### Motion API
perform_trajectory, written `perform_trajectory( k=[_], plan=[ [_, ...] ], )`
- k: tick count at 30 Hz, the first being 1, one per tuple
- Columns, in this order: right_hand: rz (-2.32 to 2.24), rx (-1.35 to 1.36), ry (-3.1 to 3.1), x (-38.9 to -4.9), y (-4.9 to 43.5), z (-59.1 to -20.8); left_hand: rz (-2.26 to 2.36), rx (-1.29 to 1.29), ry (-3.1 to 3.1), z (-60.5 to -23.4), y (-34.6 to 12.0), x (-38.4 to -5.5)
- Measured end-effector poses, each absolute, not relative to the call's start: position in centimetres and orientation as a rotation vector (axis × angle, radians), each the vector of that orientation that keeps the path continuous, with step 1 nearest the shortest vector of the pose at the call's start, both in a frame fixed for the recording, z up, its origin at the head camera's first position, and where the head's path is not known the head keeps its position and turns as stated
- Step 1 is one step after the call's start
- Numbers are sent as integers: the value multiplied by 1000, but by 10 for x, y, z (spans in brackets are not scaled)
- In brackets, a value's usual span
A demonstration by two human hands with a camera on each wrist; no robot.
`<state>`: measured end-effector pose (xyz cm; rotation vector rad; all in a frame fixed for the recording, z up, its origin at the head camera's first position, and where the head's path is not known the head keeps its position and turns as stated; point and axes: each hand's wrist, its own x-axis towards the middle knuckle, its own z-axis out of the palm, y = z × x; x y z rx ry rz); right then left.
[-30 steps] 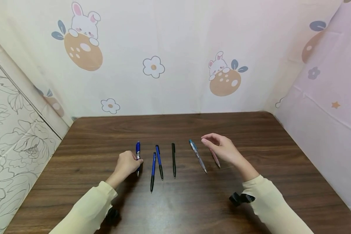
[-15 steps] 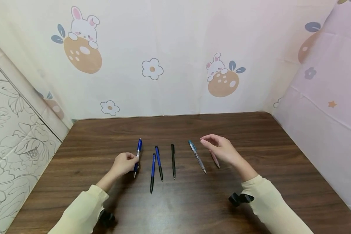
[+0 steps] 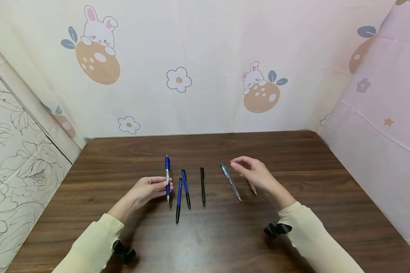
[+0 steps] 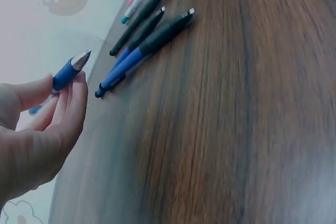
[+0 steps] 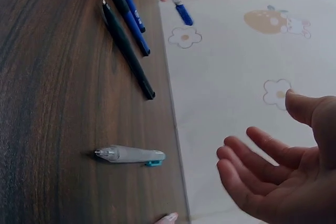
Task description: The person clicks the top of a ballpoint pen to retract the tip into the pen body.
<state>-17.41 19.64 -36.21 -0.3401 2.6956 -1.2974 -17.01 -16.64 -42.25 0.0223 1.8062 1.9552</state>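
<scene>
My left hand [image 3: 147, 191] pinches a blue retractable pen [image 3: 167, 174] between thumb and fingers, its metal tip pointing toward me. In the left wrist view the tip of this pen [image 4: 72, 71] rises above the fingertips, off the tabletop. Just right of it lie two blue-and-black pens, one nearer [image 3: 178, 201] and one farther [image 3: 186, 189]. My right hand [image 3: 257, 174] hovers with relaxed fingers and holds nothing. Beneath it lies a pink pen [image 3: 252, 187], partly hidden by the hand. A clear pen with a teal top [image 3: 231, 182] is just left of that hand.
A black pen [image 3: 203, 187] lies mid-table between the blue pens and the clear one. The brown wood-grain table [image 3: 205, 242] ends at the back against a curtain [image 3: 212, 106] printed with rabbits and flowers. Black wrist cameras sit under both sleeves.
The left hand has lifted the blue pen from the table, turned it and brought it slightly right, its palm now more upturned. The right hand has shifted slightly left.
</scene>
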Motion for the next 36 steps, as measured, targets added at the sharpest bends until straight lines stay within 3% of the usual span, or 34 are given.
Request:
perform_trajectory(
  k=[16, 36],
  plan=[
    [-1736, -321, 2212, -201, 187, -381, 1932, 82, 1718, -420, -142, -168],
    [-1737, -280, 2104, -196, 150, -376, 1882, 149, 1728, -407, -106, -166]
  ],
)
